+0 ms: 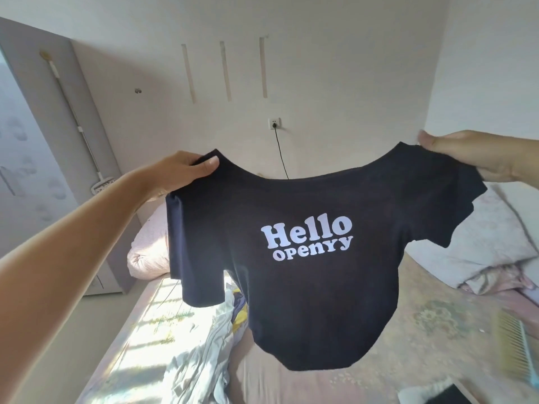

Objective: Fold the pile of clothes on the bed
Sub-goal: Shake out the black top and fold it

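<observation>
Both hands, left hand (186,167) and right hand (466,156), grip the dark T-shirt (306,243) by its shoulders; below them it hides most of the clothes pile (204,345).

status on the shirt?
Both hands, left and right, pinch the shirt at its shoulders. Shirt hangs spread above the bed, unfolded. Clothes pile lies underneath.

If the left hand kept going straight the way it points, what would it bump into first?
Probably nothing before the far wall. The left hand, pinching the T-shirt shoulder, points forward over the bed; depth is hard to judge.
</observation>
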Motion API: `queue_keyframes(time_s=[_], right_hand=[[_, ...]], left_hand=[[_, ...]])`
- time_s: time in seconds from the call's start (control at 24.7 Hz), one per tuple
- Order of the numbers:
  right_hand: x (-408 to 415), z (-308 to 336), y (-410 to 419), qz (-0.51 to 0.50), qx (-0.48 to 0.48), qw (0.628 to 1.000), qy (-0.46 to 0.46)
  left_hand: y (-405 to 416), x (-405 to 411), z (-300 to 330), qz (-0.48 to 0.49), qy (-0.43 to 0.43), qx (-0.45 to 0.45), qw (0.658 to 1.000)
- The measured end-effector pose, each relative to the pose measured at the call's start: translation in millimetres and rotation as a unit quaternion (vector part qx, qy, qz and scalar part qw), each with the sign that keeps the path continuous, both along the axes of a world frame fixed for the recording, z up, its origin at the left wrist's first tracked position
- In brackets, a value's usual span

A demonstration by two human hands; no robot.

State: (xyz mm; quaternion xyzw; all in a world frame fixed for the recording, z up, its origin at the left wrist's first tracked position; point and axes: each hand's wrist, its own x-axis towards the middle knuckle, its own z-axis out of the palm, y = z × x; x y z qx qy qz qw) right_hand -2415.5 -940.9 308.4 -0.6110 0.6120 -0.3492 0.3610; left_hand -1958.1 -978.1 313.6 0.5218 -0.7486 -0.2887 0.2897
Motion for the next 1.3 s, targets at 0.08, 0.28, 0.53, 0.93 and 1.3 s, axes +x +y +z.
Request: queue_keyframes(time_s=[0.08,0.28,0.53,0.93,1.3], right_hand=[[-2.4,3.0,9.1,-0.011,0.011,0.999,0.034],[-7.3,12.1,32.2,-0.036,0.009,0.999,0.028],[-6.2,1.6,49.8,-0.02,-0.067,0.998,-0.008],[-5.5,-78.0,56.0,-0.014,0.098,0.981,0.167],[11.3,-100.5,40.9,-0.061,-0.161,0.98,0.103]], left_hand=[[9.0,0.5,3.2,-0.031,0.058,0.046,0.997],[27.7,-2.2,3.9,-0.05,-0.034,-0.01,0.998],[28.9,1.9,-1.2,0.055,-0.008,-0.113,0.992],[28.3,-3.8,-85.1,0.01,-0.059,-0.068,0.996],[19.1,-3.3,-94.2,0.017,-0.208,-0.028,0.978]])
